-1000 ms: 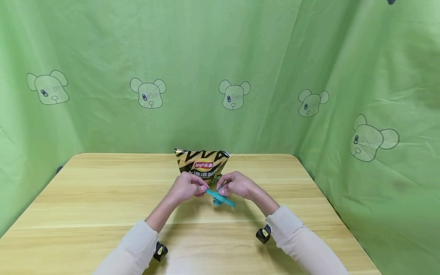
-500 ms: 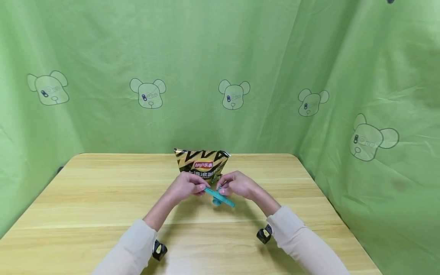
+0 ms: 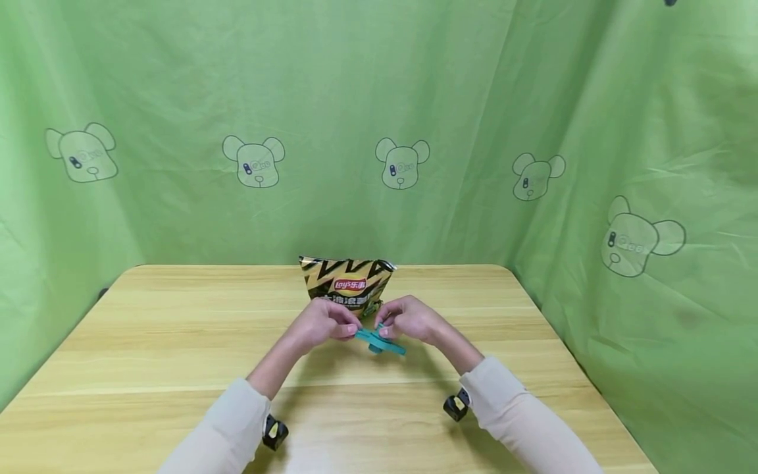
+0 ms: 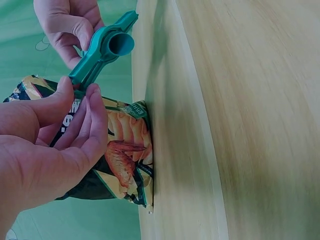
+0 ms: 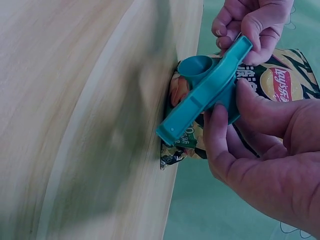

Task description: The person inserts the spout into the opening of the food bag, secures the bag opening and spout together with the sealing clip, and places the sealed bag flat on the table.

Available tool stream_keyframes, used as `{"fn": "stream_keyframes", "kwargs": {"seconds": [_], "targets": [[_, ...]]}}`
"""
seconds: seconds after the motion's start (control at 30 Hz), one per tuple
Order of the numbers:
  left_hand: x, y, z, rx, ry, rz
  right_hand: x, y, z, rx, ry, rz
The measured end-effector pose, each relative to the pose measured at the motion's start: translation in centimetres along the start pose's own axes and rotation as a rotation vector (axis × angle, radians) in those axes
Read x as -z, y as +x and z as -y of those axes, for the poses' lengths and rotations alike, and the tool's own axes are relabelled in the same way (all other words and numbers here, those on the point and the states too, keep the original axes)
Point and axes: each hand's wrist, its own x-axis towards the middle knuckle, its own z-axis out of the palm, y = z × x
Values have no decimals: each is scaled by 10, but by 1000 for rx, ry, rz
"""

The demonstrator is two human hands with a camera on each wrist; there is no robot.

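A teal bag clip with a round pour spout (image 3: 387, 345) is held above the table in front of an upright Lay's chip bag (image 3: 351, 284). My left hand (image 3: 320, 324) pinches one end of the clip between thumb and fingers. On the clip's far side, near its middle, my right hand (image 3: 411, 320) pinches it with thumb and fingertips. The spout (image 4: 121, 44) points toward me, its round mouth visible in the left wrist view. In the right wrist view, the clip's long bar (image 5: 200, 102) runs diagonally, with the chip bag behind it.
The wooden table (image 3: 177, 355) ends at a green curtain (image 3: 331, 217) printed with bear heads, which also runs along both sides. Dark wrist cameras (image 3: 275, 433) hang below both forearms, near the tabletop.
The clip has turned slightly in my hands, so its left end sits a bit lower and the spout shows less from above. My left hand has shifted slightly down; the chip bag stays put.
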Motion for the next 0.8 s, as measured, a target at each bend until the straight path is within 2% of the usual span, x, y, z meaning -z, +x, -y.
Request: {"fn": "stream_keyframes", "kwargs": {"seconds": [0.2,0.53,0.8], "targets": [[1,-2,0,33,23,5,1,-1,0,24,-4,15],[0,-3,0,24,67,5,4,-2,1,15,-46,-39],[2,-4,4,22,114,-31,12,-3,2,11,-75,-85]]}}
